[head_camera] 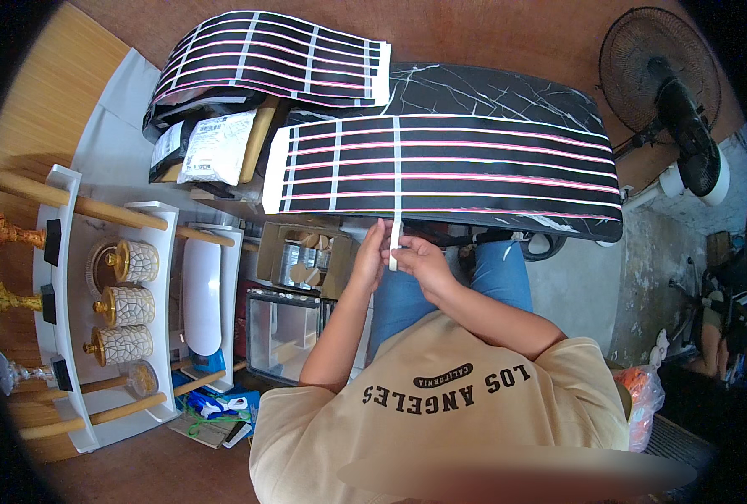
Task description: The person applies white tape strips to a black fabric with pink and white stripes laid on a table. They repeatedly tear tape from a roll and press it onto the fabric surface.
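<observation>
Across the black marble-patterned table lies a long black sheet with lengthwise white and pink strips and pale cross bands. One pale band runs on past the sheet's near edge as a narrow white strip, hanging down over the table edge. My right hand pinches this strip between thumb and fingers near its lower end. My left hand is right beside the strip on its left, fingers raised close to the table edge. Whether those fingers grip the strip cannot be made out.
A second striped sheet curves over wrapped parcels at the back left. A pedestal fan stands at the right. To my left are a cardboard box, a clear-fronted case and a white shelf rack with gold-lidded jars.
</observation>
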The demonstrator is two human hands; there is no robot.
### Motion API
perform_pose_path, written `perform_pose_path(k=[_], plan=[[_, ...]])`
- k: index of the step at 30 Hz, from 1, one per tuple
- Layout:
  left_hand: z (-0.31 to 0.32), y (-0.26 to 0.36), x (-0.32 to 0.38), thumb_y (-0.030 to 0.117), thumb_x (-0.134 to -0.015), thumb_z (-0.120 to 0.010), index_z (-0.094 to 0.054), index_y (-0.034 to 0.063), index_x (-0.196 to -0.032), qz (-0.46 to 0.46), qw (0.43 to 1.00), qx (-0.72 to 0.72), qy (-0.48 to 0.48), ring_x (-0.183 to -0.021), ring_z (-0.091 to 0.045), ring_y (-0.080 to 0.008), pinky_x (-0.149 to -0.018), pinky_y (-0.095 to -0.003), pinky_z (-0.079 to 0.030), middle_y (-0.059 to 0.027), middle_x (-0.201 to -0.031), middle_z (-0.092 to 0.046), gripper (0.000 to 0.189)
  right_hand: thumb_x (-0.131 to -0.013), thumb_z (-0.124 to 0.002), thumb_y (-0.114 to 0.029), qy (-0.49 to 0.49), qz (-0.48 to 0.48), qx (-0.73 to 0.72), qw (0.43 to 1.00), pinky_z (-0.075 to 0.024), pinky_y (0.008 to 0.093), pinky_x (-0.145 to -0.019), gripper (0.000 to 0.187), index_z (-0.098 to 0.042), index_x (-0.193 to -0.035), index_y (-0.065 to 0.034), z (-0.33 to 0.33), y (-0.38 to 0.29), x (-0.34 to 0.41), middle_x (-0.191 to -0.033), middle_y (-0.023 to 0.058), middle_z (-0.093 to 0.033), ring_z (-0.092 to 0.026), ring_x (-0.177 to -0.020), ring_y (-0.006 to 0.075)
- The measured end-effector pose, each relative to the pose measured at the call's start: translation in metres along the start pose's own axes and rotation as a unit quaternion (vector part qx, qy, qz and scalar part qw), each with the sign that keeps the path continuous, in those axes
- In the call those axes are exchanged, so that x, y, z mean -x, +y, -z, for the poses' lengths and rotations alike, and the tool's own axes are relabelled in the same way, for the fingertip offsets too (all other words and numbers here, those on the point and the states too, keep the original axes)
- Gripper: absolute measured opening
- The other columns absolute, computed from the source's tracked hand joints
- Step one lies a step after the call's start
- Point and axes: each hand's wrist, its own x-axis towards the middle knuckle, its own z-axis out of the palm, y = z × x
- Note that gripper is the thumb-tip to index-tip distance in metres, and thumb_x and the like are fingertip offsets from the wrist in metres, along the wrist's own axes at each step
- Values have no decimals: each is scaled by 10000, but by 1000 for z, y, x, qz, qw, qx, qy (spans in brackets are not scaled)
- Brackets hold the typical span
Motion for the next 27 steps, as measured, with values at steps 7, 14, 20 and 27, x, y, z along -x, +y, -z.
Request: perform_pose_path(k=[7, 14, 20, 27], plan=[[-3, 10, -12, 296, -989, -545, -598, 78, -1246, 95, 994, -60, -9, -814, -607, -135, -684, -268, -511, -28, -940, -621, 342, -917, -669, -75, 48, -16, 9, 999, -530, 305, -823, 287, -495, -1143, -44, 5, 5, -1, -1035, 145, -713, -705, -930, 188], [-10, 0, -9, 229, -983, -552, -679, 15, -1112, -2, 993, -114, 30, -897, -628, -139, -792, -271, -494, -67, -1019, -684, 280, -915, -681, -97, 71, 9, 18, 997, -524, 296, -775, 295, -509, -1152, -55, 8, 19, -3, -955, 69, -669, -650, -917, 159], [-16, -1, -8, 225, -980, -561, -695, 9, -1079, -61, 986, -148, 45, -962, -616, -133, -883, -271, -459, -63, -1023, -693, 272, -856, -685, -105, 100, 375, 435, 813, -500, 375, -763, 148, -605, -954, -28, 11, -20, -6, -916, 115, -630, -614, -882, 271], [-22, 2, -8, 218, -974, -570, -710, 29, -1031, -35, 976, -196, 86, -811, -584, -79, -724, -243, -434, -6, -923, -702, 242, -785, -672, -84, -50, 297, 623, 722, -525, 462, -736, 49, -678, -802, -39, 14, -85, -68, -838, 162, -664, -659, -832, 360]])
